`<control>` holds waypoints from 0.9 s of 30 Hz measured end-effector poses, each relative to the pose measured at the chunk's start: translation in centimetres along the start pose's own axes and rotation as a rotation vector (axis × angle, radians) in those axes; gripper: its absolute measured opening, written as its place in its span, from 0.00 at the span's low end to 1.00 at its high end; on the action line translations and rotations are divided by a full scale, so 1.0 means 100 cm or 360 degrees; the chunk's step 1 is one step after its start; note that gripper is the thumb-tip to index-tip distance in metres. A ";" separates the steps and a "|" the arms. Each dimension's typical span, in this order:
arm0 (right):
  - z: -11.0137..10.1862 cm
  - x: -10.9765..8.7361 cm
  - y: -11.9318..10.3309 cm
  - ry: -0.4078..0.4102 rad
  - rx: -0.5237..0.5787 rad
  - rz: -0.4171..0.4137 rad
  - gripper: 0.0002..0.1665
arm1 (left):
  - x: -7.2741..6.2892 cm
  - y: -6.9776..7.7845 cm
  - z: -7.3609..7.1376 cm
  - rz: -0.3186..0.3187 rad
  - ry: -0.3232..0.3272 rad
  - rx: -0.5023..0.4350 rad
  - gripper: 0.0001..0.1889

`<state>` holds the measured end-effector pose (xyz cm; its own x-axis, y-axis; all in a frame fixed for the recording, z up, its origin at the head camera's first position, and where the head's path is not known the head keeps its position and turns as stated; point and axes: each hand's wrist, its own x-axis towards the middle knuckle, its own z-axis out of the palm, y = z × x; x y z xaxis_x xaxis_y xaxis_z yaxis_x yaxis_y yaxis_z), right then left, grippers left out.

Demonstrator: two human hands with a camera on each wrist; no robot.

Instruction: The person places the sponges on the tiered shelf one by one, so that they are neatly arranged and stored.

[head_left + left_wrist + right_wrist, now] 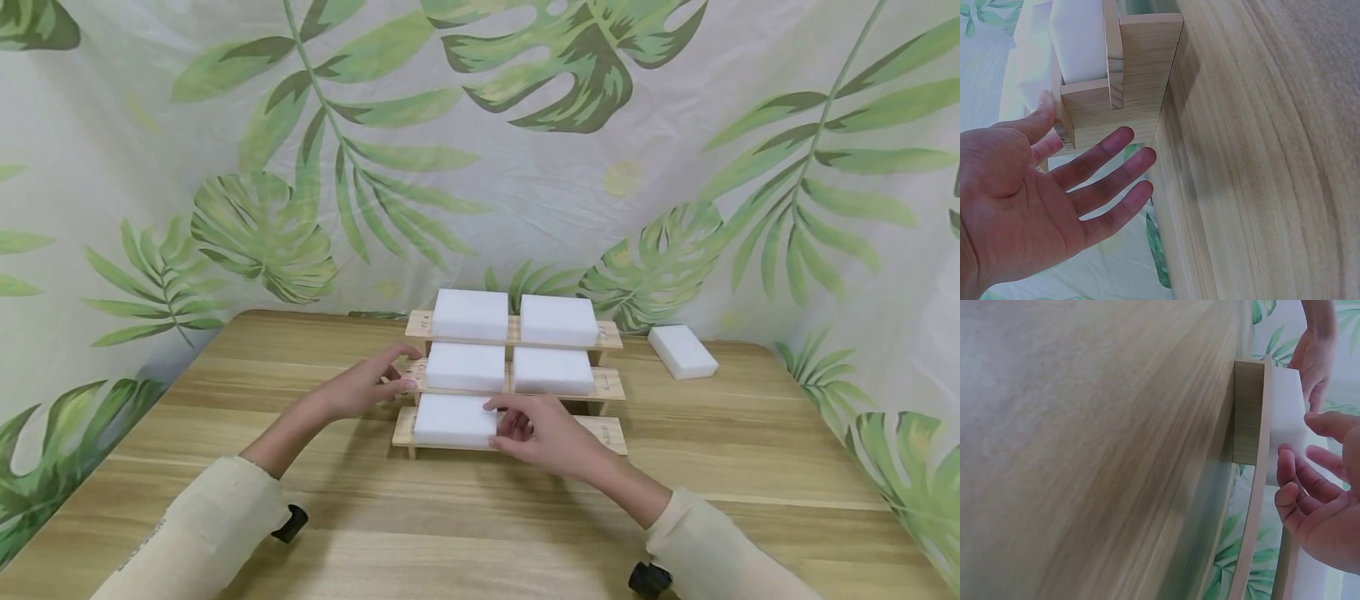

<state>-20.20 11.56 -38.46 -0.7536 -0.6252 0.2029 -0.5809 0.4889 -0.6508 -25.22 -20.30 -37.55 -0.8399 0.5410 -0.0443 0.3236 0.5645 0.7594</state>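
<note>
A three-tier wooden rack (609, 433) stands on the table, with two white foam blocks (470, 314) on its top tier and two on the middle one. One more white foam block (453, 419) lies flat at the left of the lowest tier. My right hand (551, 433) pinches this block's right end between thumb and index finger; its other fingers curl in. At the rack's left side, my left hand (360, 385) holds the end of the middle board with thumb and index finger. Its remaining fingers spread loosely in the left wrist view.
A loose white foam block (682, 352) lies on the table (480, 533) to the right of the rack. Behind the table hangs a leaf-patterned cloth (525, 208).
</note>
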 end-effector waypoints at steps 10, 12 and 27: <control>-0.021 -0.022 -0.001 0.0096 -0.0036 0.0007 0.16 | 0.001 -0.003 0.000 0.0002 -0.0003 0.0007 0.25; -0.026 -0.027 0.001 0.0138 -0.0038 -0.0005 0.14 | 0.001 -0.002 0.000 0.0004 -0.0004 0.0005 0.25; -0.078 -0.074 0.021 0.0510 -0.0059 0.0053 0.11 | 0.000 -0.001 0.000 0.0002 -0.0002 -0.0017 0.25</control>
<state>-18.31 21.96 -35.61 -0.8274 -0.3880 0.4059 -0.5607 0.5312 -0.6352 -25.25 -20.35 -37.67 -0.8391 0.5422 -0.0442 0.3197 0.5571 0.7664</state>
